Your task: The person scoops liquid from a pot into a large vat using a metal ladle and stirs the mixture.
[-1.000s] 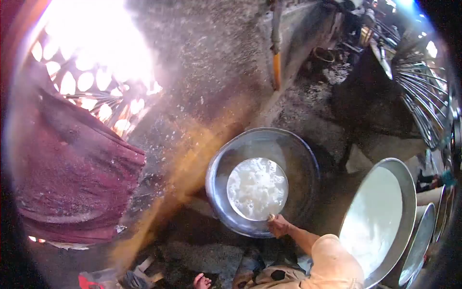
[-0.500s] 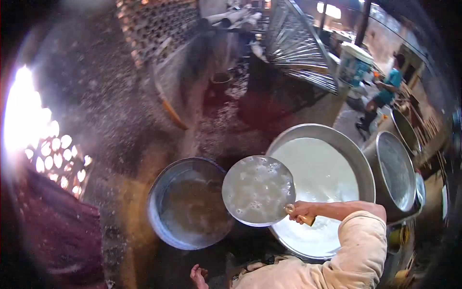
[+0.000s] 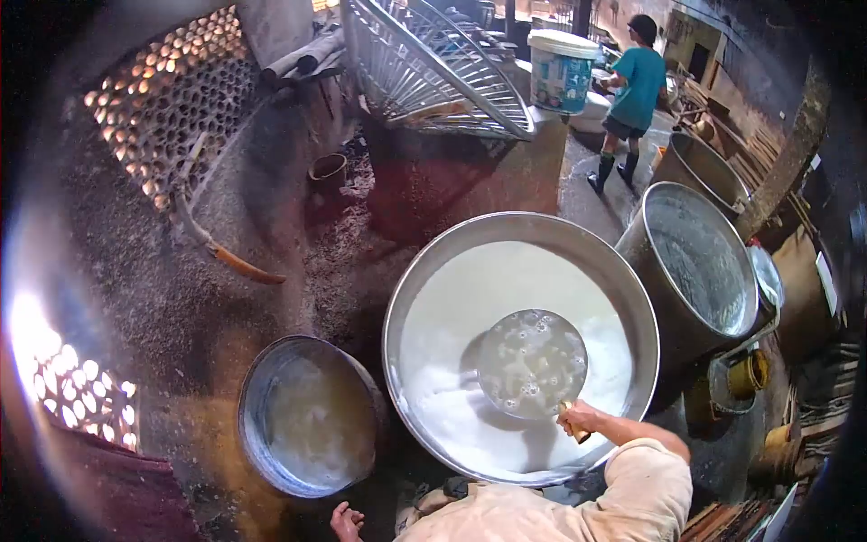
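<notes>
My right hand is closed around the short wooden handle of a round pan. Cloudy, bubbly liquid shows in the pan, which is over the white liquid in a wide metal vat; whether its underside touches the liquid I cannot tell. To the left stands a smaller metal tub with cloudy, brownish liquid. My left hand is low in the view, just below that tub, fingers loosely bent and apart, with nothing visible in them.
Deep metal drums stand to the right, near a yellow container. Behind the vat are a slatted metal frame and a white-and-blue bucket. A person is farther back. A curved wooden-handled tool leans at left.
My right hand has carried the pan from between the two vessels to over the vat. The view has shifted, and the other person now appears upright, facing away.
</notes>
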Motion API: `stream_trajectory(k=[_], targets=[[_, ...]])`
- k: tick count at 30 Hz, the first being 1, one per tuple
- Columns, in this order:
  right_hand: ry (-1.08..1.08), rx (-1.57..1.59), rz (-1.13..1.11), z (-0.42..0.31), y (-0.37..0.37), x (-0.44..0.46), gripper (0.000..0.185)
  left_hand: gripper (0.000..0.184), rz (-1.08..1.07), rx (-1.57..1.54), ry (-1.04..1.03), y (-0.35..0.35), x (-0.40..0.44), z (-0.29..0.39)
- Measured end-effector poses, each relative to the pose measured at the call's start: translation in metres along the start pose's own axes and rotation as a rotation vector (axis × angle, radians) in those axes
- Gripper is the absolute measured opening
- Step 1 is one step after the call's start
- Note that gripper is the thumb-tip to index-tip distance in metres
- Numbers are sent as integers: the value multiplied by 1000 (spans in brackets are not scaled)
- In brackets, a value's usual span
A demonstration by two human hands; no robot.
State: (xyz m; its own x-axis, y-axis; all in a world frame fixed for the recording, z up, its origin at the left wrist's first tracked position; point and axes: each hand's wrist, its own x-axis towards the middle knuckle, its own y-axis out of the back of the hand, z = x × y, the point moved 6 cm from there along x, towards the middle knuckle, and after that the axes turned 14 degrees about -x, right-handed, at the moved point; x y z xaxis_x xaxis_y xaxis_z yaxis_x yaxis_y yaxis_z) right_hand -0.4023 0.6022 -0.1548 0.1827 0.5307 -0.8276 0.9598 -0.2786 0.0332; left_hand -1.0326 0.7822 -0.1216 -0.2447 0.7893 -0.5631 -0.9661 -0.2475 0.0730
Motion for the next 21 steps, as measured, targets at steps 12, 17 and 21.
stream_trajectory(k=[12,17,21], targets=[[-107,436,68,72,-84,54,11,30,-56,200,-26,-35,-4,60],[-153,798,-294,45,-179,79,11,30,-37,184,-31,-21,-4,55],[-212,1050,-689,-25,-250,51,21,30,11,165,-5,7,2,42]])
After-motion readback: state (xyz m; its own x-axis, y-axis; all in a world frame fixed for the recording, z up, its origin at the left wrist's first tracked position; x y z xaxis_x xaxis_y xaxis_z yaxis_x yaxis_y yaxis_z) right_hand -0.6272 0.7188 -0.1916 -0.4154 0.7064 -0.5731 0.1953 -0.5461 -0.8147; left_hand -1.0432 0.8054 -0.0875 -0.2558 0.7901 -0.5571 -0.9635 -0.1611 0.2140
